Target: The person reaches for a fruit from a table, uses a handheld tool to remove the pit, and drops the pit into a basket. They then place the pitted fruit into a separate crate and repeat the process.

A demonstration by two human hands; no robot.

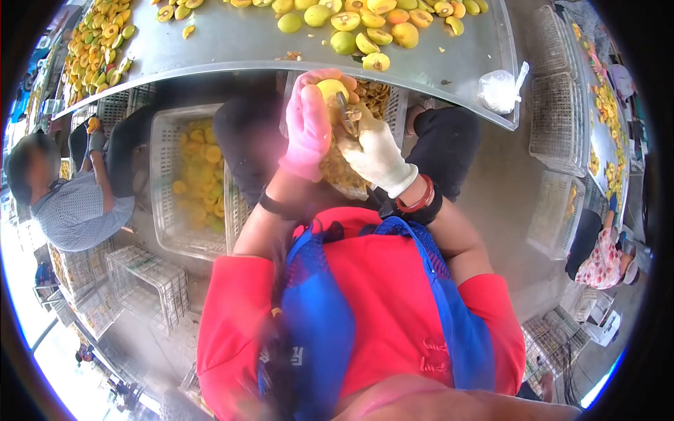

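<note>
My left hand [309, 126], in a pink glove, is closed around a yellow peach-like fruit [330, 89] just off the table's front edge. My right hand [375, 151], in a white glove, grips a small metal hand tool [344, 112] with a dark narrow end. That end meets the fruit; its exact shape is partly hidden by my fingers. Below both hands stands a crate of brown pits or scraps [372, 98]. Beyond them, halved yellow-green fruits [375, 35] lie on the metal table [232, 42], several showing brown pits.
A crate [160, 189] of yellow fruit pieces stands left of my legs. A clear plastic bag [497, 91] sits at the table's right corner. More fruit [98, 45] is heaped at far left. Stacked crates [554, 116] stand right. Co-workers sit left [84, 210] and right [600, 259].
</note>
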